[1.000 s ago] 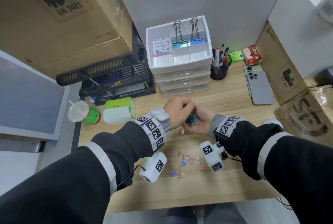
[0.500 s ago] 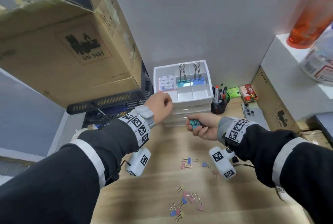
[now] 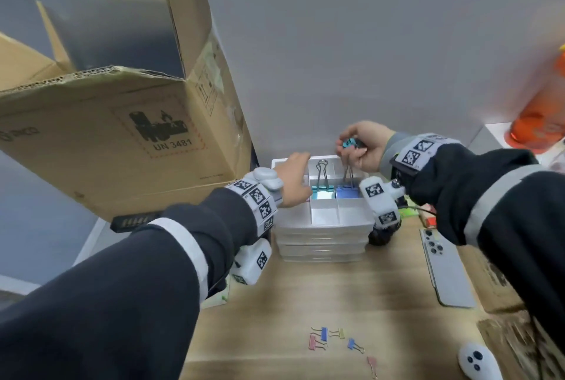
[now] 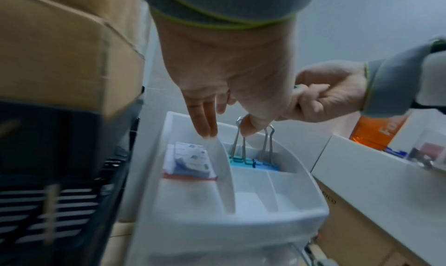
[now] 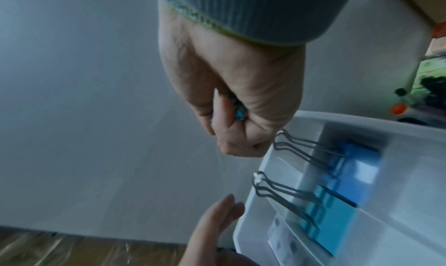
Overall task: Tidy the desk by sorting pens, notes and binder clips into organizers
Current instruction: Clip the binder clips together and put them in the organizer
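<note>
My right hand is curled in a fist round a few small teal binder clips and hovers over the back right of the white drawer organizer. My left hand points straight fingers down at the organizer's left compartment, just above the pack of notes. A large teal clip and a large blue clip stand in the back compartments. Several small coloured clips lie on the desk in front.
An open cardboard box looms on black trays at the left, close to my left arm. A phone and a white controller lie at the right. An orange bottle stands on a white shelf. The organizer's front compartments hold nothing.
Both hands have risen from the desk to the organizer's top. My right hand carried the teal clips up over the back right; my left hand came over the notes compartment.
</note>
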Demonstrator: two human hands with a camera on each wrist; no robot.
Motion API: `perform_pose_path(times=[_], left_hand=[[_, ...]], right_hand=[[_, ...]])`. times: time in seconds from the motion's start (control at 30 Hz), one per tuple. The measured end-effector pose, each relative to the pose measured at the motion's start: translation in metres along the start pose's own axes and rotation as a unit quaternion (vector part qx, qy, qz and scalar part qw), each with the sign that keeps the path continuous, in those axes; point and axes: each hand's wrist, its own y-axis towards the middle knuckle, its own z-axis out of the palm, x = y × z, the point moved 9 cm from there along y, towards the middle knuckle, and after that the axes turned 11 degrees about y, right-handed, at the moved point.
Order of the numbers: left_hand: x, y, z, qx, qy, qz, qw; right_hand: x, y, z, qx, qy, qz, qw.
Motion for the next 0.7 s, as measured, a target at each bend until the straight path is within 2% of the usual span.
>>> perform_pose_path(times=[0.1,0.23,0.33,0.47,0.7], left_hand=[[-0.012,0.021,0.003,0.009,0.003,0.018,1.0],[-0.017,0.026,0.005,-0.022,-0.009,0.052,0.998],[-0.011,0.026,0.002,-0.062,-0.042,0.065,0.995],[-0.011,0.022,0.001,-0.084,-0.03,0.101,0.991],[-0.007,0.019,0.007,-0.096,-0.042,0.112,0.988]], right_hand=[[0.013,0.02,0.011,-0.004,-0.043,0.006,0.999],[0.009,0.039,0.016,-0.003,-0.192,0.036,0.981],[0.005,0.05,0.016,-0.012,-0.301,0.054,0.952],[0.002,0.062,0.018,-0.033,-0.444,0.057,0.894],[-0.015,0.071,0.025,-0.046,-0.501,0.138,0.853]])
